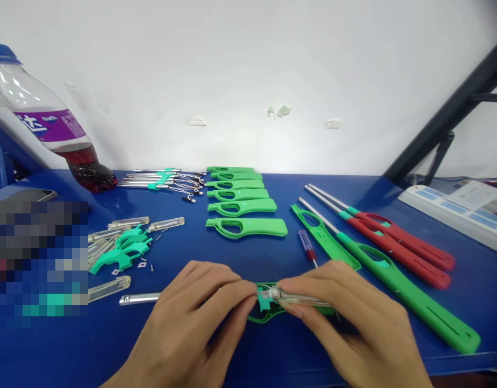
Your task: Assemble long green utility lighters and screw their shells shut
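Low in the middle of the head view, a green lighter shell half (261,319) lies on the blue table, partly hidden by both hands. My right hand (349,318) pinches a clear fuel tank (305,300) over the shell, its white-tipped end pointing left. My left hand (200,318) has thumb and index finger pressed together beside that tip; what is between them is too hidden to name. Just under the tip sits a teal trigger piece (265,304). A silver lighter tube (138,298) sticks out to the left, beyond my left hand.
Green lighter shells (248,227) are stacked in a row behind. Metal rods with wires (151,182), teal triggers (123,252) and clear tanks lie left, near a tilted bottle (58,126). Right are a screwdriver (307,243), red lighters (402,250), a green lighter (418,302) and a power strip (446,207).
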A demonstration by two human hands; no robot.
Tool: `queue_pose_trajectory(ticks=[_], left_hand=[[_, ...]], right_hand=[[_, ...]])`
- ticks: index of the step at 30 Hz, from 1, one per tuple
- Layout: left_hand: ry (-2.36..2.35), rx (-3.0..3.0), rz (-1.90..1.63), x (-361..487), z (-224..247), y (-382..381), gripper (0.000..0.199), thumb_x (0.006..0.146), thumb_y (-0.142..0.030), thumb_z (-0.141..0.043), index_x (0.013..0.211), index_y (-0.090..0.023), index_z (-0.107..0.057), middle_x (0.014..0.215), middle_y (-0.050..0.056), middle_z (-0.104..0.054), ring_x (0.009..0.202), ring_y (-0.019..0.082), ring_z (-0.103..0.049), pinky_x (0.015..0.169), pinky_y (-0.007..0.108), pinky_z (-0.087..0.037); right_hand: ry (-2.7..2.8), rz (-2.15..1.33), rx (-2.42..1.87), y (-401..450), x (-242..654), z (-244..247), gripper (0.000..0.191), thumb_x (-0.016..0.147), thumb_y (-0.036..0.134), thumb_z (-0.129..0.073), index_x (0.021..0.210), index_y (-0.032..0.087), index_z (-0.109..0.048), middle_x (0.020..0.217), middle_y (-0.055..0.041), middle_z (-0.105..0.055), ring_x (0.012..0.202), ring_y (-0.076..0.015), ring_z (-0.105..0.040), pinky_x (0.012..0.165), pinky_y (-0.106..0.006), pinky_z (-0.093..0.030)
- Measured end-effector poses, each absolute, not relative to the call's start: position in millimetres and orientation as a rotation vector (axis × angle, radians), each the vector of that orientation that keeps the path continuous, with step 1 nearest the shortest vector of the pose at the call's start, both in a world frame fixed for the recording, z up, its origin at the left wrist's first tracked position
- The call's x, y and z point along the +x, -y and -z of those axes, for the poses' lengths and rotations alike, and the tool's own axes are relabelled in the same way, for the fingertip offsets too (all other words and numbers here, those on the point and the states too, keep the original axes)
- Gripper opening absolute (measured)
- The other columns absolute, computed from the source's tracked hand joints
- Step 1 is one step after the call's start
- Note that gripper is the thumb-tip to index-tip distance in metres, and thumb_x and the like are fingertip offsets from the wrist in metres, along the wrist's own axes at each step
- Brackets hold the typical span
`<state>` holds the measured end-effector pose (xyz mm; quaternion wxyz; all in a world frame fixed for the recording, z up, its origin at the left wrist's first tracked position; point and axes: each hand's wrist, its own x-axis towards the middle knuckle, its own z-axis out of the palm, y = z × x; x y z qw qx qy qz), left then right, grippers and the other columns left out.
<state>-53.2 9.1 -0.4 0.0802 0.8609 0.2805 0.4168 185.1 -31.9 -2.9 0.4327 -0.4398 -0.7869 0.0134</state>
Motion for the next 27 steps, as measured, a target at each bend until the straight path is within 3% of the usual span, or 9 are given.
queue_pose_trajectory(ticks=[7,13,27], left_hand=[[-0.832,2.591,-1.201,-55.3,2.8,-8.5,0.028,0.102,0.0,-0.06,0.117,-0.02,-0.071,0.103,0.002,-0.075,0.091,0.014,-0.069,0.083,0.026,-0.057],[-0.801,2.59,-1.221,-52.9,1.0,-8.5,0.028,0.101,0.002,-0.06,0.115,-0.018,-0.072,0.101,0.003,-0.075,0.088,0.015,-0.068,0.082,0.027,-0.058],[-0.749,2.577,-1.236,-53.4,3.1,-8.2,0.027,0.1,0.004,-0.06,0.112,-0.017,-0.072,0.098,0.004,-0.074,0.086,0.016,-0.067,0.08,0.029,-0.057]], right_hand=[[2.006,-0.043,-1.037,34.4,191.0,5.9,0.024,0.099,0.008,-0.072,0.115,0.025,-0.077,0.099,0.0003,-0.082,0.08,-0.0153,-0.075,0.074,-0.03,-0.057],[2.024,-0.024,-1.005,32.4,189.5,4.1,0.026,0.097,0.002,-0.069,0.11,0.023,-0.077,0.096,0.0008,-0.08,0.078,-0.0132,-0.073,0.072,-0.029,-0.056],[2.023,-0.004,-1.013,32.0,188.4,5.4,0.02,0.099,0.005,-0.07,0.106,0.023,-0.076,0.095,0.0004,-0.081,0.076,-0.0145,-0.072,0.071,-0.031,-0.056]])
